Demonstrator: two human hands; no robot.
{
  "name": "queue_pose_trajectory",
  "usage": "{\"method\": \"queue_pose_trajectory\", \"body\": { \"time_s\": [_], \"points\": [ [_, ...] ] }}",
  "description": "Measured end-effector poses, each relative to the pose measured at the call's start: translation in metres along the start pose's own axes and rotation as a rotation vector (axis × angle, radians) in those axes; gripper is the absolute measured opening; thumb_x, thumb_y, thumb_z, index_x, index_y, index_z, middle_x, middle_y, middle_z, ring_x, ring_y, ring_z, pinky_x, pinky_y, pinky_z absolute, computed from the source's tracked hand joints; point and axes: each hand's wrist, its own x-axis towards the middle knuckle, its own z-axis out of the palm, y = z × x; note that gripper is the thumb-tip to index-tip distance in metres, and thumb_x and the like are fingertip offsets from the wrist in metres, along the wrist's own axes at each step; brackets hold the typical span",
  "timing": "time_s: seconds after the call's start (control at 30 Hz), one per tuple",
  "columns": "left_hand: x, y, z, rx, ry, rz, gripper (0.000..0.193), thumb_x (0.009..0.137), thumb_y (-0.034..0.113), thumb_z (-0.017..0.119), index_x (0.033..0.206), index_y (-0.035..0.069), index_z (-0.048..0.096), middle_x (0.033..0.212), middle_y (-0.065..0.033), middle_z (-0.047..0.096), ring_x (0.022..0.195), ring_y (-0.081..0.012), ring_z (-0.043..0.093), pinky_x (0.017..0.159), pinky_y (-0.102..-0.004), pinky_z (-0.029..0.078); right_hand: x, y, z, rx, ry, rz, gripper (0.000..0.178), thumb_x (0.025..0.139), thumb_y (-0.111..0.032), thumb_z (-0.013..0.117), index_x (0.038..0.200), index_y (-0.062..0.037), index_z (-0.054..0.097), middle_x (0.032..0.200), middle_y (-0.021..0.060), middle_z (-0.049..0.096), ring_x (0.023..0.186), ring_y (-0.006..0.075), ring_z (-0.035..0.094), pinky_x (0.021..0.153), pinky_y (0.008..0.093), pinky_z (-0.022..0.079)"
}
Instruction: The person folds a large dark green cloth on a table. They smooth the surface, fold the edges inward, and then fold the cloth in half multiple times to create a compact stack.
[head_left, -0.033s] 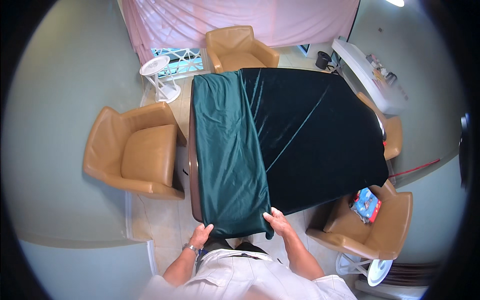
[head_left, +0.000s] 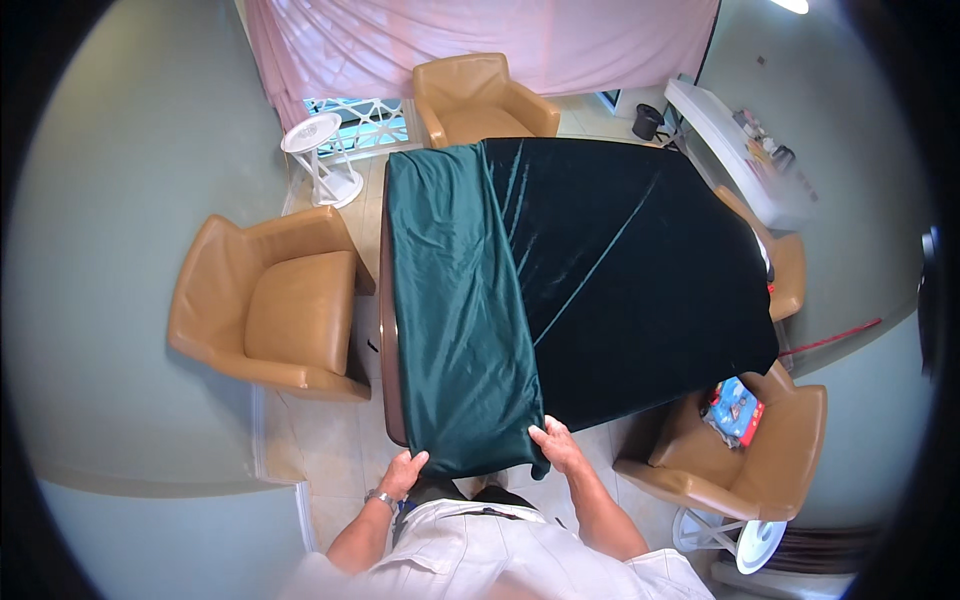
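Both hands, left (head_left: 405,470) and right (head_left: 556,445), pinch the near hem of the folded green cloth (head_left: 455,310) at the tabletop (head_left: 384,330) edge, position unchanged from before.

Tan armchairs (head_left: 275,310) crowd the cloth-draped counter (head_left: 392,380) on three sides — bare floor tiles (head_left: 330,450) leave a passage at its near-left corner.

- Tan armchair (head_left: 275,305) left of the table.
- Second tan armchair (head_left: 480,100) at the far end.
- Third armchair (head_left: 750,455) at right, holding a blue and red package (head_left: 737,408), perhaps toys.
- White side table (head_left: 318,150).
- Pink curtain (head_left: 480,35).
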Motion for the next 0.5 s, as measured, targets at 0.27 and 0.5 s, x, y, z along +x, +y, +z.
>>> {"method": "queue_pose_trajectory", "body": {
  "time_s": [0.27,0.5],
  "points": [
    [0.010,0.003,-0.020,0.203,-0.096,-0.063,0.051,0.099,0.046,0.070,0.086,-0.003,0.065,0.082,-0.0119,0.067,0.077,-0.0192,0.057,0.073,-0.0409,0.051,-0.009,-0.005,-0.002,-0.253,0.106,-0.021,0.023,0.096,-0.023,0.070,0.101,0.0001,0.071,0.088,0.0059,0.069,0.083,0.0162,0.062,0.078,0.0385,0.052],
    [0.040,0.007,-0.063,0.389,-0.484,-0.053,0.049,0.101,0.039,0.067,0.122,-0.005,0.073,0.107,-0.0150,0.077,0.099,-0.0258,0.071,0.093,-0.0370,0.054,-0.006,0.018,0.010,-0.042,0.202,0.073,0.025,0.096,-0.024,0.071,0.106,-0.0009,0.075,0.094,0.0034,0.072,0.087,0.0154,0.063,0.083,0.0355,0.052]
  ]
}}
